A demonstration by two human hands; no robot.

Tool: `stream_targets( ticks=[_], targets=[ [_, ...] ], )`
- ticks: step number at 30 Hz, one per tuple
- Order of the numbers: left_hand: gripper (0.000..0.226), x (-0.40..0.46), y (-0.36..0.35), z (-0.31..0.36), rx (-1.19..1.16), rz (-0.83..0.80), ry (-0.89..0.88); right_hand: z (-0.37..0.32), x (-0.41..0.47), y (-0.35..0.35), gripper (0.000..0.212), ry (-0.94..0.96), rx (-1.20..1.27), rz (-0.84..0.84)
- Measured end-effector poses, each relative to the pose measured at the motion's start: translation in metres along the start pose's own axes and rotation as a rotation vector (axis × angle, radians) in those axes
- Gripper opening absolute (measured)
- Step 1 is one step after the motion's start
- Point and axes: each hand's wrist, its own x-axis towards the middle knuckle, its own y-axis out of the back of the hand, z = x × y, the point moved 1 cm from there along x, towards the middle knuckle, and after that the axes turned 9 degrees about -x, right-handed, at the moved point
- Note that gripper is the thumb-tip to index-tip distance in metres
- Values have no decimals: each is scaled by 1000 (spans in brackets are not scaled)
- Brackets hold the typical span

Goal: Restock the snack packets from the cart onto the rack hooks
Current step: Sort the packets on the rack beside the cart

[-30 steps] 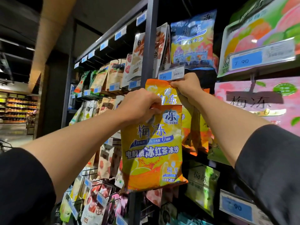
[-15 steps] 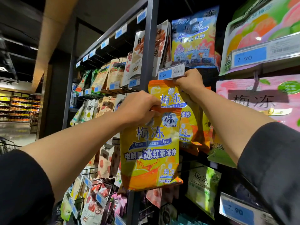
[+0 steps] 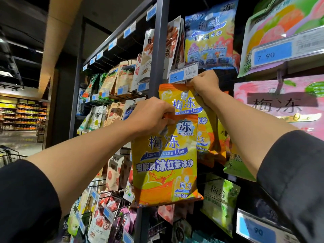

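Snack packet [image 3: 164, 160] hangs mid-frame from my left grip [image 3: 154, 114], pinched at its top. My right grip [image 3: 204, 83] pinches another orange packet [image 3: 180, 100] under the price tag [image 3: 183, 74].

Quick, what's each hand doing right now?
Left hand: grips the top of a loose orange-yellow plastic snack packet.
Right hand: pinches the top of the hanging orange-yellow packet.

This is a shop. Just above the fingers [image 3: 190, 83] hangs a blue price tag [image 3: 183, 75] that says 7.90, and bright snack bags [image 3: 209, 42] hang on a tall rack [image 3: 160, 55] all around. Far off to the left stand long shelves [image 3: 22, 114] full of goods.
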Motion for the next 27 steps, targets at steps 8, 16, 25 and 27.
stream_targets(
  ticks=[8,16,25,27],
  targets=[
    [12,-1,-7,-1,-20,-12,8,-6,-12,-1,30,189,-210,124],
    [10,-2,-8,0,-20,-8,-13,4,-13,-3,35,221,131,-6],
    [10,2,-10,4,-28,-18,-29,30,-10,2,22,190,50,-79],
    [10,4,-10,4,-35,-20,-25,28,-12,4,19,223,33,-83]
  ],
)
